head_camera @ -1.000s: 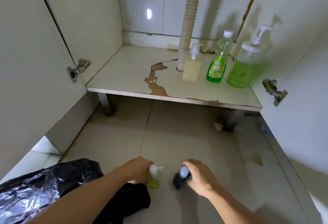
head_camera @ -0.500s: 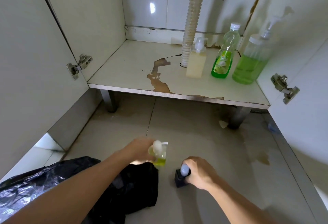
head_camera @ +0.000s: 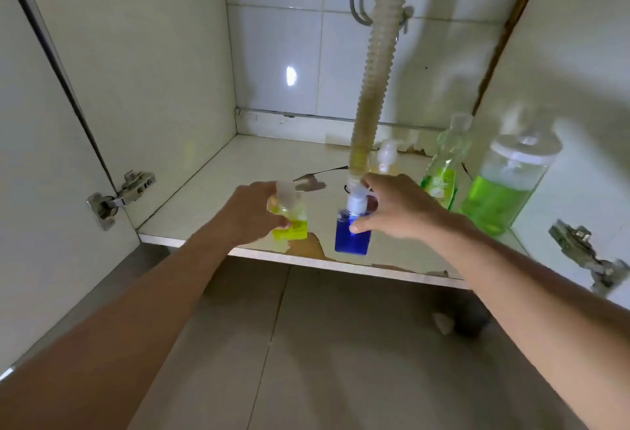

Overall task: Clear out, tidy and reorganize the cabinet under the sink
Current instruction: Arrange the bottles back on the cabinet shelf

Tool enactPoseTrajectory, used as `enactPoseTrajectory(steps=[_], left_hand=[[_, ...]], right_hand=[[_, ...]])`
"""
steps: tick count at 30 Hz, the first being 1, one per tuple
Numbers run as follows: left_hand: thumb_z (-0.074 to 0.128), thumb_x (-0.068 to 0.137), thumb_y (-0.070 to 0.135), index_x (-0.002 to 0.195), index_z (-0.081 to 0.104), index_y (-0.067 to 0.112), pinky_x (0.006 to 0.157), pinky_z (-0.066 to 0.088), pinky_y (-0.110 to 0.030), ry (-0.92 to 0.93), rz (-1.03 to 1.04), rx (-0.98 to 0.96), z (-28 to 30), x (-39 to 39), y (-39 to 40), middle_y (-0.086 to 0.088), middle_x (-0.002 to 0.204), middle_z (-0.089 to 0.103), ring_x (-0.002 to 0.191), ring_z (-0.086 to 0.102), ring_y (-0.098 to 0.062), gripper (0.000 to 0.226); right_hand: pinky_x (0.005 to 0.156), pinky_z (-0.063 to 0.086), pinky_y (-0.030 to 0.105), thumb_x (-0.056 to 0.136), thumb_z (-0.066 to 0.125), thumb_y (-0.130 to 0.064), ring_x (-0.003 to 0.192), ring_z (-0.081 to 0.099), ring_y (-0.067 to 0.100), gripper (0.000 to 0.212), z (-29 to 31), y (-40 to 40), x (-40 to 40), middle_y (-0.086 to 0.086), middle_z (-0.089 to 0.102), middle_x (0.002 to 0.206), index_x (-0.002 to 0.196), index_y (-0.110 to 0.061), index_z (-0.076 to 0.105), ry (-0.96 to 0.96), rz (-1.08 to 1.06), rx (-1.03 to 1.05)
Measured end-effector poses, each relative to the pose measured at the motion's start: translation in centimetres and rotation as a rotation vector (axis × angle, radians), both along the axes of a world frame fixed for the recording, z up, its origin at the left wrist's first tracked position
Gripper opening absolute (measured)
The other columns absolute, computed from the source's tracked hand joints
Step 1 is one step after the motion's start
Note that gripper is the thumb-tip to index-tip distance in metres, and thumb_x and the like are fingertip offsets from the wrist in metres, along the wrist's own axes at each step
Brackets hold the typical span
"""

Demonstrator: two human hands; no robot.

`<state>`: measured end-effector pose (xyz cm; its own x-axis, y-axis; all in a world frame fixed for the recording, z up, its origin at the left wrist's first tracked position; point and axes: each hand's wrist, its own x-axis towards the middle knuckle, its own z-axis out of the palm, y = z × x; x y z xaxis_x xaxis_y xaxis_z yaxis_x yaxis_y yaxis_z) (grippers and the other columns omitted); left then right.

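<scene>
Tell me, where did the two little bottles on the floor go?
Both got lifted off the floor and carried up toward the cabinet shelf. The left hand holds the yellow bottle; the right hand holds the blue bottle, as before. The three bottles at the back right, like the big green pump bottle, stayed put beside the drain hose.

Open cream laminate cabinet (head_camera: pixel 143 54) stood with both doors swung wide. Glossy white tiled back wall (head_camera: pixel 279 54) carried small bright light reflection (head_camera: pixel 290 76). Ribbed beige drain hose (head_camera: pixel 376 82) dropped from above to cabinet's peeling cream shelf floor (head_camera: pixel 259 163). Metal door hinges (head_camera: pixel 119 196) showed at left and right. Grey tiled room floor (head_camera: pixel 341 344) lay below, dim.
</scene>
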<state>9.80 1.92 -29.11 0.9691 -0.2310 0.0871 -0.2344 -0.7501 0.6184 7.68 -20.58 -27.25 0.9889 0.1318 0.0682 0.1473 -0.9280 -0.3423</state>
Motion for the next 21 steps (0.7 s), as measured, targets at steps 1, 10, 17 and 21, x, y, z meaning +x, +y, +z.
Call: enactPoseTrajectory(steps=[1,10,17,21], left_hand=[[0.075,0.080,0.016,0.134,0.052,0.017,0.087,0.043,-0.029,0.001,0.017,-0.009,0.1,1.1,-0.7,-0.006,0.131,0.057,0.106,0.060,-0.030,0.059],[0.073,0.079,0.001,0.143,0.042,0.016,0.081,0.055,-0.037,0.264,0.065,-0.073,-1.5,9.9,-3.9,-0.015,0.136,0.050,0.116,0.056,-0.036,0.072],[0.072,0.082,0.011,0.147,0.032,0.020,0.072,0.053,-0.025,0.264,-0.021,0.029,-2.2,13.3,-4.6,-0.015,0.141,0.046,0.110,0.056,-0.027,0.077],[0.070,0.084,0.010,0.148,0.031,0.028,0.077,0.052,-0.031,0.253,-0.047,0.005,-2.5,13.9,-5.6,-0.015,0.142,0.045,0.104,0.052,-0.026,0.077]], right_hand=[[0.073,0.052,0.035,0.067,0.080,-0.032,0.083,0.061,0.021,0.045,0.7,0.4,1.9,-0.001,0.065,0.095,0.100,-0.018,0.053,-0.029,0.016,-0.078],[0.065,0.037,0.032,0.076,0.076,-0.025,0.100,0.060,0.031,0.067,0.0,1.9,11.3,0.012,0.059,0.114,0.127,-0.006,0.038,-0.101,0.021,-0.480],[0.068,0.038,0.032,0.072,0.080,-0.031,0.104,0.059,0.032,0.069,-0.2,0.1,13.3,0.012,0.059,0.119,0.124,-0.004,0.042,-0.018,-0.019,-0.528],[0.068,0.038,0.030,0.075,0.078,-0.032,0.084,0.054,0.026,0.054,0.0,0.1,13.8,0.009,0.061,0.113,0.118,-0.009,0.055,0.033,-0.009,-0.571]])
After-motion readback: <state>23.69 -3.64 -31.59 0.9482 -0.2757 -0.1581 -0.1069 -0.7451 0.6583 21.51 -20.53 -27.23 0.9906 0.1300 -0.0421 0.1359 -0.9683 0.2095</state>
